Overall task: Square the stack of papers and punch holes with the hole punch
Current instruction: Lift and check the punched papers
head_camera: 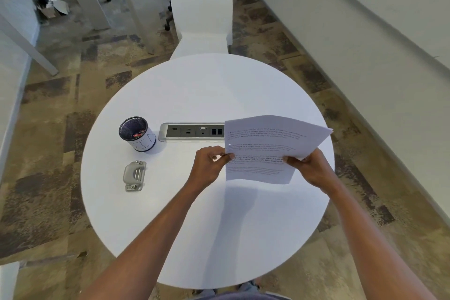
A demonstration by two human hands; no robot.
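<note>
A thin stack of printed white papers [265,143] is held up above the right half of the round white table [199,90], tilted, with its sheets fanned and uneven at the right corner. My left hand [210,163] pinches the stack's left edge, where one small punched hole shows. My right hand [310,165] grips the lower right edge. The grey metal hole punch [134,176] lies flat on the table at the left, well apart from both hands.
A black mesh pen cup [137,133] stands behind the punch. A power and data socket strip [192,132] is set into the table's middle, partly behind the papers. A white chair [202,7] stands at the far side. A wall runs along the right.
</note>
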